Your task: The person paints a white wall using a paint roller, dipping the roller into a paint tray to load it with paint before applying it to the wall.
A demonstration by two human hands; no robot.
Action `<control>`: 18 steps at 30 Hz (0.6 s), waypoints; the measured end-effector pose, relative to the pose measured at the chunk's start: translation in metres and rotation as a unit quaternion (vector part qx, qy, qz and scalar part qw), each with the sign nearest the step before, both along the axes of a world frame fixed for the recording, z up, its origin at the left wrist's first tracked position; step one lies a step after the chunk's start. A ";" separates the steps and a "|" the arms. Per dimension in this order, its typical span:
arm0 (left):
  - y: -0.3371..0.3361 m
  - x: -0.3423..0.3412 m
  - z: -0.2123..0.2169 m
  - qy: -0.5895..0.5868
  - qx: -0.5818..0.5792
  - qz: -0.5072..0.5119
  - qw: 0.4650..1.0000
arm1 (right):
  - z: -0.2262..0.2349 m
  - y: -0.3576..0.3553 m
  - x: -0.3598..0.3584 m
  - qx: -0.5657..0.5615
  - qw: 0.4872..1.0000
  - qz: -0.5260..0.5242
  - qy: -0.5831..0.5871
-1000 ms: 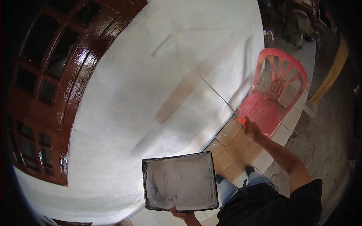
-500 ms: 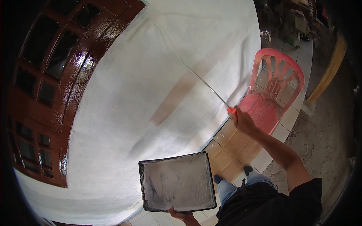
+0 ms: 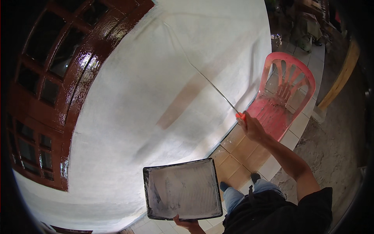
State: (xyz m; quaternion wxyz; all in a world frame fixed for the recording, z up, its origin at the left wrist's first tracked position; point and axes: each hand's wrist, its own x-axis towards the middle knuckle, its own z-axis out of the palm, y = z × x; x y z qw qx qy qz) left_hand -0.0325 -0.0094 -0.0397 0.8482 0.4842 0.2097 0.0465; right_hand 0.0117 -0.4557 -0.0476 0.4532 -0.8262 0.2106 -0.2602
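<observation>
Faced a broad white wall (image 3: 124,97), bowed by the lens, crossed by a slanting brownish band (image 3: 191,95) and bordered along its left edge by a glossy red-brown frame (image 3: 58,121) with dark panes. Stood on the tiled floor (image 3: 238,154), near its edge along the wall, in light blue jeans (image 3: 233,197), a black top (image 3: 276,214) and dark footwear (image 3: 255,177). Had the fingers of the right hand (image 3: 250,126) closed round an orange-red handle (image 3: 240,116), well out from the body. Pointed the thin metal rod (image 3: 216,89) from that handle up and leftward across the wall, past a slight bend, towards the wall's upper edge. Could not tell contact from a gap at the far end, too faint against the white. Gripped a shallow, black-rimmed rectangular tray (image 3: 183,191) in the left hand (image 3: 187,223), by its near edge, thumb over the rim and other fingers mostly hidden below. Held that tray out before the wall's lower edge, greyish-white coating and dark patches inside showing. Had a smudged red plastic chair (image 3: 270,113) just beyond the right hand, on the floor beside the wall's right edge. Saw rough grey ground (image 3: 327,148) and a yellowish timber (image 3: 343,80) past the floor's right edge
</observation>
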 end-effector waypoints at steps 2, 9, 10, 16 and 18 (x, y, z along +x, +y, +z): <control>0.000 0.001 0.001 -0.010 0.010 -0.004 1.000 | 0.003 0.001 0.003 0.001 0.999 0.013 -0.035; -0.002 -0.004 0.006 0.018 0.014 0.029 0.999 | -0.055 0.034 -0.019 -0.035 0.999 -0.018 0.000; -0.003 -0.005 0.007 -0.014 0.002 -0.004 1.000 | -0.059 0.034 -0.020 -0.051 0.998 -0.012 -0.046; -0.005 -0.007 0.015 -0.008 0.006 0.013 1.000 | -0.032 0.023 0.008 -0.024 0.999 -0.023 -0.021; -0.004 -0.006 0.016 -0.001 0.010 0.026 1.000 | -0.020 0.019 0.020 -0.017 0.999 -0.016 -0.039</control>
